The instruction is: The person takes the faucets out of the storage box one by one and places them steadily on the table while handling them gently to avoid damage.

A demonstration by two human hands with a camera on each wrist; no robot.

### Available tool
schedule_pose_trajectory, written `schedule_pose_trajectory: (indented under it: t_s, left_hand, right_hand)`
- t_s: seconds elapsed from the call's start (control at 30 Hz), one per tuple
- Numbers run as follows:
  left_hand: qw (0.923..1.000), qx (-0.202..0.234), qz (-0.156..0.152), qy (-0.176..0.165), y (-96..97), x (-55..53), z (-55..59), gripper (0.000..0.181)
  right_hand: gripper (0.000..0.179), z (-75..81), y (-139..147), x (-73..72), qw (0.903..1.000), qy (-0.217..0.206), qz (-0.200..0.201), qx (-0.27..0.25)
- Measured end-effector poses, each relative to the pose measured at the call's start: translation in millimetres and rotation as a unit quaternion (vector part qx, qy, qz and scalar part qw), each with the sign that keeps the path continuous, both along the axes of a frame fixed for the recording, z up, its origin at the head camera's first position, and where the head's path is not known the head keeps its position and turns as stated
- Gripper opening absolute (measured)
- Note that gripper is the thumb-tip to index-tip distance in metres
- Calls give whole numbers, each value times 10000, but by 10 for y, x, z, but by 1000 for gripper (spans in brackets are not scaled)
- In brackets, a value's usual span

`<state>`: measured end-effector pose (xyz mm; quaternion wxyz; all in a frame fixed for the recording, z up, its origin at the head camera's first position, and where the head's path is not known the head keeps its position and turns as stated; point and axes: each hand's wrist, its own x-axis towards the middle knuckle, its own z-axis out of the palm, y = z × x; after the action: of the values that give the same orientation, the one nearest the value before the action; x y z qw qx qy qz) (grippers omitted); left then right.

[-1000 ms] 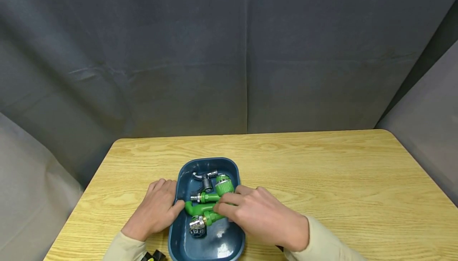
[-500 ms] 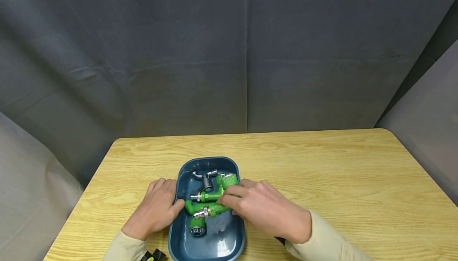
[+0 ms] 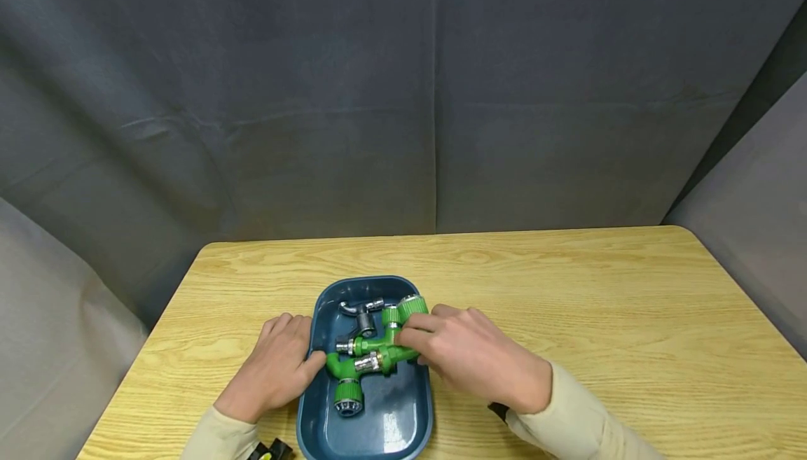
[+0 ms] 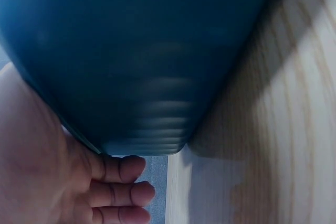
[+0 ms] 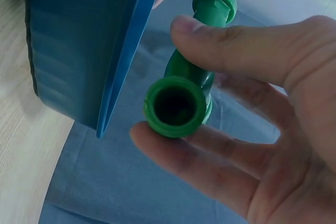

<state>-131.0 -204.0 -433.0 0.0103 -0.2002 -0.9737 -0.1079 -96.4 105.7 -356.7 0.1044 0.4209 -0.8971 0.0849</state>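
Observation:
A blue plastic tub (image 3: 368, 279) holds several taps. My right hand (image 3: 473, 358) pinches a green plastic tap (image 3: 397, 355) between thumb and fingers over the tub's right side. That tap's chrome threaded end points left; in the right wrist view, the open round spout (image 5: 176, 107) faces the camera. My left hand (image 3: 274, 365) grips the tub's left rim, thumb hooked over it and fingers along the outside wall. Inside lie a small chrome tap (image 3: 364, 321), a green tap (image 3: 372, 345), and another green tap (image 3: 347, 379) with its ribbed knob towards the near end.
The tub stands on a wood-grain table (image 3: 567, 306). A small black and yellow item (image 3: 271, 450) shows by the left sleeve. Grey cloth (image 3: 403, 96) hangs behind the table, with paler cloth at both sides.
My right hand has moved slightly right and away from me, lifting the green tap off the lower one, whose knob now shows fully. The left hand has stayed on the rim.

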Motion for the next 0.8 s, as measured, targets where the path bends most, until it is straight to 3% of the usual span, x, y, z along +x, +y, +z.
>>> schedule_pose_trajectory:
  t_s: [0.4, 0.8]
  left_hand:
    - [10000, 7, 26, -88, -6, 22, 15, 22]
    - [10000, -12, 6, -95, -6, 24, 26, 24]
  right_hand:
    - [35, -9, 87, -77, 9995, 107, -104, -288]
    - [35, -31, 177, -165, 9988, -179, -375, -259]
